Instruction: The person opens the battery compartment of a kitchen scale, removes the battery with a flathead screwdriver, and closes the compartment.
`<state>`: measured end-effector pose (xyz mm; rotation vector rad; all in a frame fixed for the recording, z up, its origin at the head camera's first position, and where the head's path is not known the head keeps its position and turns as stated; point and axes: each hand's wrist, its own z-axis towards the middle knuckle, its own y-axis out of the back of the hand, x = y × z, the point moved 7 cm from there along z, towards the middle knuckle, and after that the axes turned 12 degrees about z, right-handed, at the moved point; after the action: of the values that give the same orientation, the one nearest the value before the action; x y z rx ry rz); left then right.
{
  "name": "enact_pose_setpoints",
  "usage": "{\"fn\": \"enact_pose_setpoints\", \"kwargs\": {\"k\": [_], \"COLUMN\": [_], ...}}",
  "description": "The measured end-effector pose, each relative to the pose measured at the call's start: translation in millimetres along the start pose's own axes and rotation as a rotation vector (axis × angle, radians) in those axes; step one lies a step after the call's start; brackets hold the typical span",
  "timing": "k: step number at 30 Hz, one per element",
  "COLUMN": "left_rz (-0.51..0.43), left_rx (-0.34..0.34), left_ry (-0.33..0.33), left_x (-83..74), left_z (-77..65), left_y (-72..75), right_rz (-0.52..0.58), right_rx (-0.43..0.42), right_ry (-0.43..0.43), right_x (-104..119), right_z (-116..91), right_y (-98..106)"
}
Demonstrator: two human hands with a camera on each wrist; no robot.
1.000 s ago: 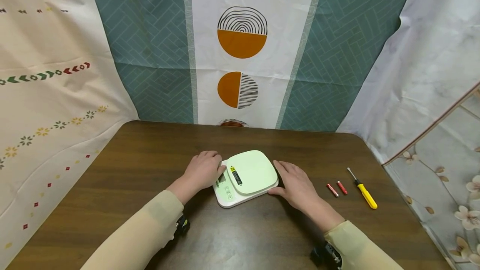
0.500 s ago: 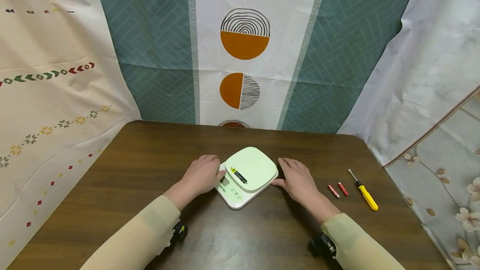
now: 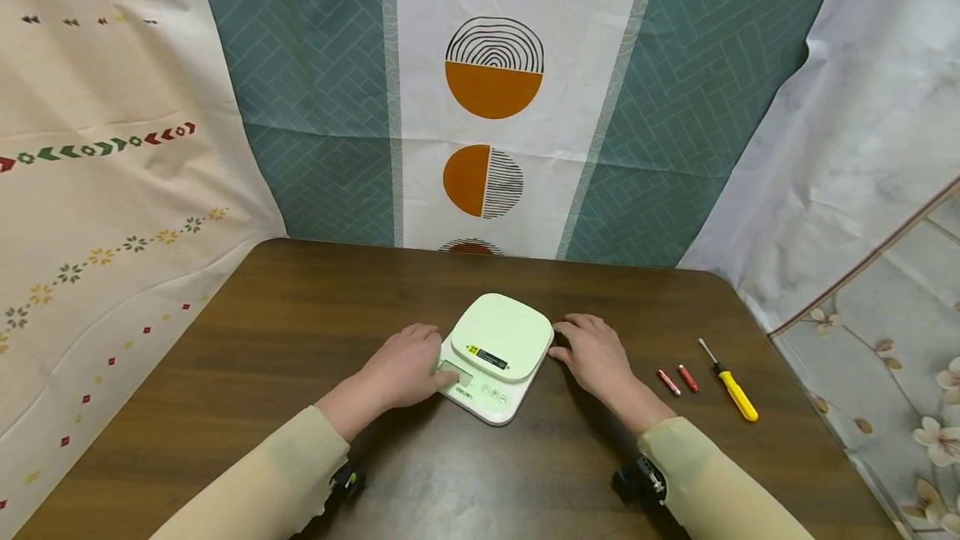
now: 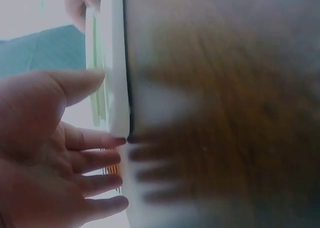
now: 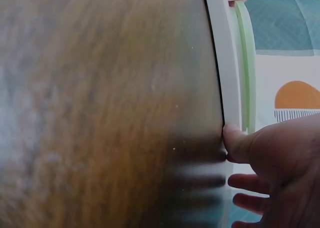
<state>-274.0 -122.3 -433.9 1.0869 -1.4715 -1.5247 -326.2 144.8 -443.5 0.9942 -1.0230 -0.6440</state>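
Observation:
A white kitchen scale (image 3: 501, 348) with a pale green square platform lies flat on the table, its display and buttons toward the near side. At its left edge is my left hand (image 3: 405, 367), the thumb over the display. In the left wrist view the scale's side (image 4: 116, 63) lies by the thumb and forefinger; the other fingers extend straight past the corner. My right hand (image 3: 595, 354) is at the right edge, fingers extended. In the right wrist view its thumb (image 5: 236, 142) touches the scale's white side (image 5: 227, 73).
Two red batteries (image 3: 669, 382) (image 3: 687, 378) lie on the brown table (image 3: 330, 298) to the right. Beside them is a screwdriver (image 3: 735, 390) with a yellow handle. Patterned cloths (image 3: 330, 90) hang behind the table and at both sides.
The scale has turned on the table between both hands, its display end swinging toward the near side. The left hand has shifted slightly nearer; the batteries and screwdriver stay put.

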Motion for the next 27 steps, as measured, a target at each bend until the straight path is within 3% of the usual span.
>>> {"fn": "enact_pose_setpoints", "kwargs": {"k": [6,12,19,27], "left_rz": [-0.041,-0.043,-0.069,-0.063], "left_rx": [0.05,0.028,-0.003,-0.061], "left_ry": [-0.053,-0.044,-0.002,-0.025], "left_x": [-7.2,-9.8,-8.8,-15.5], "left_z": [-10.8,-17.1,-21.7,-19.3], "left_y": [-2.0,-3.9,-8.5,-10.6], "right_rz": [0.033,0.119,0.176,0.208], "right_rx": [-0.032,-0.007,0.064,0.128], "right_ry": [-0.014,-0.028,-0.011,-0.026], "right_x": [2.0,2.1,3.4,0.6], "right_z": [-0.7,3.4,22.1,39.4], "right_y": [1.0,-7.4,-17.1,-18.4]}}
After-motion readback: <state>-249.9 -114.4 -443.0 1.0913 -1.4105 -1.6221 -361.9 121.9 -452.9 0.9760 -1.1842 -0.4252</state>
